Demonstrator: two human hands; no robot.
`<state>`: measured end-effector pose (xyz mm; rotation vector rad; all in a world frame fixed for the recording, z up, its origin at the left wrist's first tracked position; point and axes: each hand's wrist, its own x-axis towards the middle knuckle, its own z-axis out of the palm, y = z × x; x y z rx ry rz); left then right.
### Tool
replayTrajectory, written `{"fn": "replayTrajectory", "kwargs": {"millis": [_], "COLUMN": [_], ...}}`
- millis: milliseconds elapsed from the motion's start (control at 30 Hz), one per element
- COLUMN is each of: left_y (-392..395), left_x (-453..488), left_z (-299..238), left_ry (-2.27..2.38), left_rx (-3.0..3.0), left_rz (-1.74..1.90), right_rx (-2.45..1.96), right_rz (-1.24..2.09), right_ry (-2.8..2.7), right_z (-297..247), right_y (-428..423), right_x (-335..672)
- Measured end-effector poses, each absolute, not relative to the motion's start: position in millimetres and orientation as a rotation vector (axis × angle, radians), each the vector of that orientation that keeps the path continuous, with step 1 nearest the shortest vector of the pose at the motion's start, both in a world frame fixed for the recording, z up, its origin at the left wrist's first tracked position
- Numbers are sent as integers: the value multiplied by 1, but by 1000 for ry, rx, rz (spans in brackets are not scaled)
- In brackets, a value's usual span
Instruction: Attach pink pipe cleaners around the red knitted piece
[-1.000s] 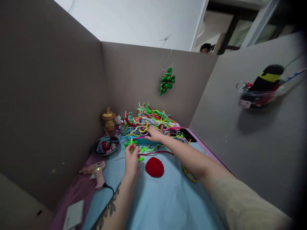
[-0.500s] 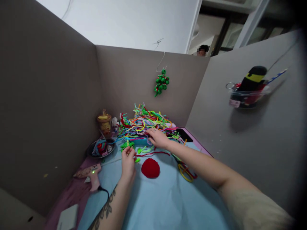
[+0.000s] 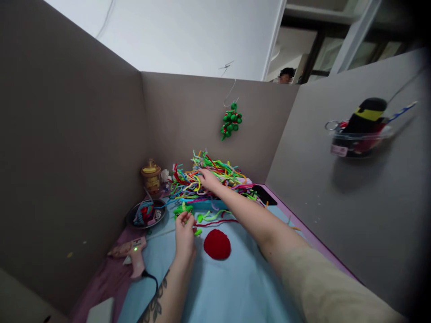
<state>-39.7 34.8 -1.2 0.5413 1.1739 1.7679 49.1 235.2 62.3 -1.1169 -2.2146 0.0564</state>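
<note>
My left hand [image 3: 185,231] is closed in a pinch above the blue sheet [image 3: 232,287]. Right behind its fingertips is a green fuzzy piece [image 3: 182,208] with dark eye-like spots; whatever the fingers hold is hidden. My right hand [image 3: 209,181] stretches into a heap of multicoloured fuzzy strands [image 3: 183,184], its fingertips lost among them. Below the heap lies a blue tray [image 3: 202,205]. A round red fuzzy ball [image 3: 217,244] sits to the right of my left hand. Small green pieces [image 3: 200,218] and a dark red strand [image 3: 218,222] lie near it.
At left are a pink glue gun [image 3: 134,258] with a green light, a dark bowl [image 3: 133,215] of yarn-like bits and a brown jar [image 3: 151,179]. A phone [image 3: 265,195] lies at right. A green ornament [image 3: 231,121] and a tool holder [image 3: 357,134] hang on the partitions.
My right hand has moved from the front of the heap farther back and left into the strands. Its forearm now covers the scissors. My left hand keeps its pinch beside the green piece.
</note>
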Motion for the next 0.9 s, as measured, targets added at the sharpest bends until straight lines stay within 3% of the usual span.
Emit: {"fn": "replayTrajectory", "kwargs": {"millis": [133, 400, 700, 900], "left_y": [34, 34, 32, 30], "left_x": [-41, -39, -35, -36], "left_z": [0, 1, -1, -1], "left_ry": [1166, 1138, 1143, 1162], "left_rx": [550, 527, 538, 523], "left_rz": [1775, 1770, 1754, 1716], "right_rx": [-954, -1077, -974, -937], "right_rz": [-70, -48, -47, -17], "right_ry": [-2571, -2759, -2764, -2431], "right_z": [38, 6, 5, 49], "right_y": [237, 224, 212, 232], "right_x": [17, 12, 24, 40]}}
